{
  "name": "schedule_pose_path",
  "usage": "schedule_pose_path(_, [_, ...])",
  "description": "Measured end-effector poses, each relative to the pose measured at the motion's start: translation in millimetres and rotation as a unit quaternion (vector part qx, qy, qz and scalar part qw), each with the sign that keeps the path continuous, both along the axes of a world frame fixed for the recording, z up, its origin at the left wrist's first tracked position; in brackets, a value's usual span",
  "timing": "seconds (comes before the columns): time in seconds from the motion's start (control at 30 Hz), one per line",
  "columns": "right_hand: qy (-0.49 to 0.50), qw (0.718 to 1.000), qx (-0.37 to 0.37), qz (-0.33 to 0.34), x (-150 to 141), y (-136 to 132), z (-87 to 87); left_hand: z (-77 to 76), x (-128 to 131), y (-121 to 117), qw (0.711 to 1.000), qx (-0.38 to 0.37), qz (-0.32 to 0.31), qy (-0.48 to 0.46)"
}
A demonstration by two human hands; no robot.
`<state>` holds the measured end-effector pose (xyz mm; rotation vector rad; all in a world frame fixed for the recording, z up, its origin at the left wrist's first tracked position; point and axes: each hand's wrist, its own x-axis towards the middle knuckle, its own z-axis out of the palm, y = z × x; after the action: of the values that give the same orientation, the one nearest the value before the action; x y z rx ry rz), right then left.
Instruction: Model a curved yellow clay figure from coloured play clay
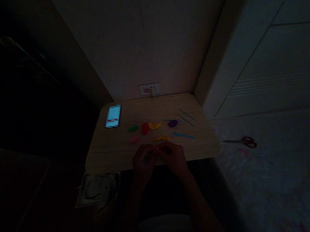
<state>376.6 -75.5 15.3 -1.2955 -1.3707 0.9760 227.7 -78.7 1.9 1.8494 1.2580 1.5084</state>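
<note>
A small orange piece [157,148] lies at the fingertips of your two hands, just above the near edge of the surface [116,145]. Your left hand [143,159] and your right hand [170,154] meet there, fingers bent and drawn narrowly together about the piece; the dim light hides which fingers grip it. Just beyond your hands, a yellow-orange strip with a bumpy outline [161,139] rests on the surface. Farther out lies a curved yellow piece [154,125], with a red block [144,128] just to its left and a green piece [133,128] left of that. A pink piece [134,139] sits nearer you, below the green one. To the right are a purple piece [172,123] and several thin blue-green sticks [183,135], some grouped closely, others spread toward the far right. A phone with a lit, pixelated screen [113,116] occupies the left end. Behind the surface, a wall socket [148,89] holds a plug. Well to the right, off the surface, scissors [240,141] lie beside a pink scrap [243,152]. At the near left, below the surface, is a light-edged tray-like object [98,189], its contents too dark to identify.
</note>
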Motion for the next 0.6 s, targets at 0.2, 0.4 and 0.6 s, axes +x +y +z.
schedule_pose_path(0.2, [0.063,0.998,-0.008,0.005,0.8,-2.6,-1.8,-1.0,-0.7,-0.4,0.997,-0.062,-0.011,-0.037])
schedule_pose_path(0.4, [0.127,0.989,-0.002,-0.073,-1.9,-0.6,-7.1,0.8,1.6,-0.5,0.989,-0.114,-0.009,-0.093])
schedule_pose_path(0.6, [0.133,0.966,0.023,-0.219,-7.7,-0.6,-4.1,1.6,7.1,-1.9,0.985,-0.124,0.009,-0.123])
